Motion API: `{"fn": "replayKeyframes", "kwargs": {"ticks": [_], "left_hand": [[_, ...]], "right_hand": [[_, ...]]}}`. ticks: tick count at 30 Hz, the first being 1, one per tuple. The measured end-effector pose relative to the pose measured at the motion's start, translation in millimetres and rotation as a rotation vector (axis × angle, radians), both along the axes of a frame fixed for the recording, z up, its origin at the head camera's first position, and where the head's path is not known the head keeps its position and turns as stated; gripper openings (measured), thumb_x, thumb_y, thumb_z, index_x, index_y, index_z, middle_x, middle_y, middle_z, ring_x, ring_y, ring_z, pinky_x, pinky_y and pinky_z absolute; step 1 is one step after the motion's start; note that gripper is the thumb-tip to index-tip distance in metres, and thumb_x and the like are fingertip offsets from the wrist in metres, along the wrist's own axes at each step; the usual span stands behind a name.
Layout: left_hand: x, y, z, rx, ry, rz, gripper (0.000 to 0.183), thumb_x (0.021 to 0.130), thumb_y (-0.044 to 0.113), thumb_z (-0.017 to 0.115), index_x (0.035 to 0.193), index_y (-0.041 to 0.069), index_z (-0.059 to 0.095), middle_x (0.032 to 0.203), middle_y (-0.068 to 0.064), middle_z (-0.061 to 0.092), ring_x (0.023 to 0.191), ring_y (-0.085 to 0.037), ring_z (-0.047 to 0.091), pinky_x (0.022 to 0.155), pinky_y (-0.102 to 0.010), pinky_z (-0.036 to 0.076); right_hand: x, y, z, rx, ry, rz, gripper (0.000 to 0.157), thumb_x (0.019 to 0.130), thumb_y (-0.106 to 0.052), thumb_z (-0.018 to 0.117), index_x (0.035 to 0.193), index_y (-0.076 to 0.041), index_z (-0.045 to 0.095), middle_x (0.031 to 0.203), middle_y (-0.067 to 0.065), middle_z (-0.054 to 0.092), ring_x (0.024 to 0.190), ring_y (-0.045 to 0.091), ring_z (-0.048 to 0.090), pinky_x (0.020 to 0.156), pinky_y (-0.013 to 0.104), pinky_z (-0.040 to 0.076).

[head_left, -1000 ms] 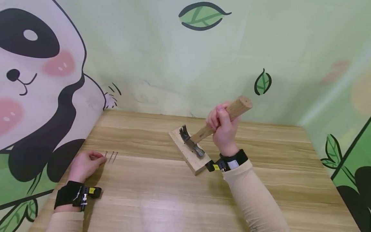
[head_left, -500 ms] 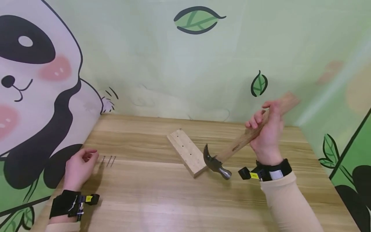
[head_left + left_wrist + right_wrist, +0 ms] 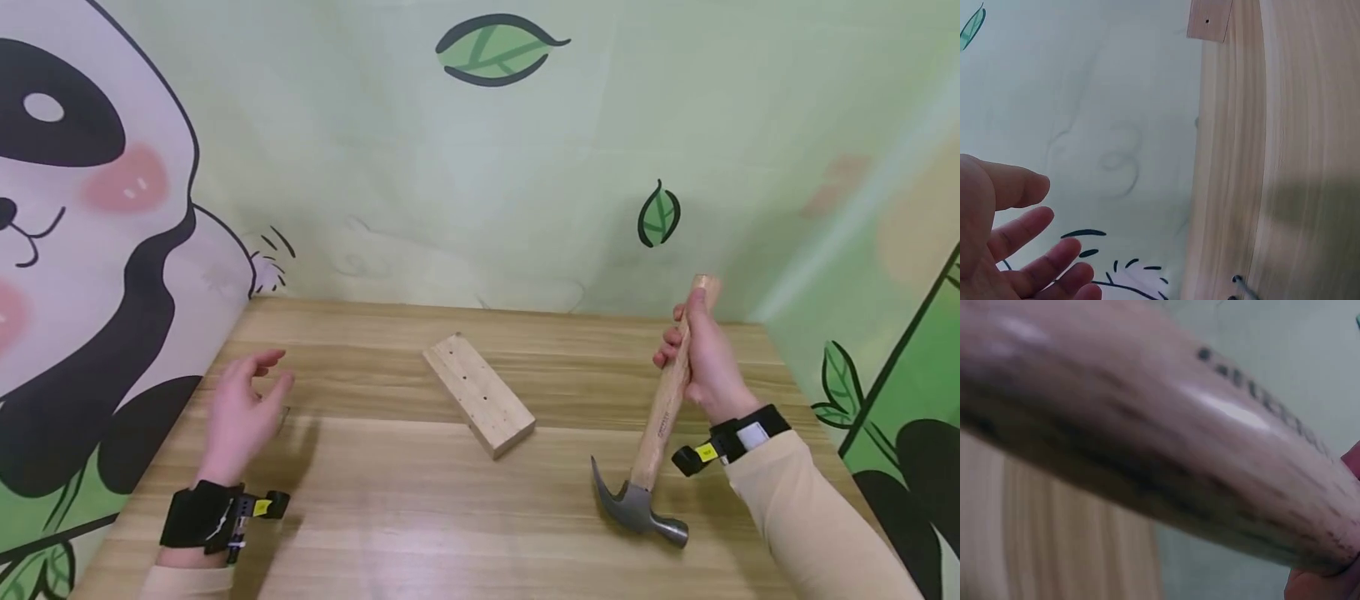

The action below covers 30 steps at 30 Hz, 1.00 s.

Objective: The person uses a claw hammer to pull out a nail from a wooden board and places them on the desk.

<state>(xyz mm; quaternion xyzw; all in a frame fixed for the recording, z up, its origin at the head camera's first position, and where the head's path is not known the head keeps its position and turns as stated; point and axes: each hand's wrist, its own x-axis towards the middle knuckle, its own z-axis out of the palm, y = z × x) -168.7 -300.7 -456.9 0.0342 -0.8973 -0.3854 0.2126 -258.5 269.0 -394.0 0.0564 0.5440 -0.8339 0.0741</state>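
My right hand (image 3: 708,362) grips the wooden handle of a claw hammer (image 3: 663,412) near its end. The dark metal head points down toward the table's right side; whether it touches the tabletop I cannot tell. Close up, the handle (image 3: 1179,437) with dark lettering fills much of the right wrist view. My left hand (image 3: 243,412) hovers over the table's left part, thumb and fingers spread apart, nothing between them. Beside it a nail (image 3: 283,419) shows, mostly hidden by the hand; nail tops (image 3: 1238,279) appear low in the left wrist view.
A rectangular wooden block (image 3: 480,396) with several dark spots along its top lies slantwise mid-table, between the hands. The wood-grain table (image 3: 420,517) meets a pale green wall cloth (image 3: 375,167) printed with a panda and leaves.
The right hand has carried the hammer off the block to the right, and its head has swung downward. The left hand has lifted from beside the nails, its fingers spreading, and now covers most of them.
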Motion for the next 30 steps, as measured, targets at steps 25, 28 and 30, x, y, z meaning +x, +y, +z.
{"fn": "replayKeyframes", "kwargs": {"ticks": [25,28,30], "left_hand": [[-13.9,40.7,-6.2,0.073,-0.05,-0.145,0.047,0.104,0.009,0.069,0.146,-0.006,0.055,0.152,-0.031,0.044,0.143,-0.051,0.037,0.115,-0.072,0.03],[-14.2,43.8,-6.3,0.066,-0.06,-0.146,0.047,0.104,0.01,0.069,0.146,-0.005,0.056,0.153,-0.03,0.043,0.144,-0.05,0.037,0.115,-0.071,0.03],[-14.8,45.5,-6.5,0.065,-0.065,-0.148,0.046,0.104,0.01,0.069,0.146,-0.005,0.056,0.155,-0.03,0.042,0.144,-0.051,0.036,0.115,-0.072,0.03]], "right_hand": [[-29.1,39.1,-72.0,0.258,-0.297,-0.002,0.027,0.114,-0.032,0.049,0.123,-0.009,0.041,0.082,-0.002,0.056,0.071,0.006,0.063,0.072,0.023,0.061],[-31.4,44.1,-79.9,0.488,-0.293,0.037,0.043,0.113,-0.03,0.047,0.14,0.003,0.041,0.098,0.004,0.061,0.083,0.009,0.064,0.076,0.025,0.06],[-32.6,48.0,-83.1,0.66,-0.291,0.063,0.06,0.112,-0.035,0.049,0.15,0.01,0.037,0.114,0.012,0.06,0.095,0.015,0.062,0.075,0.025,0.057]]}}
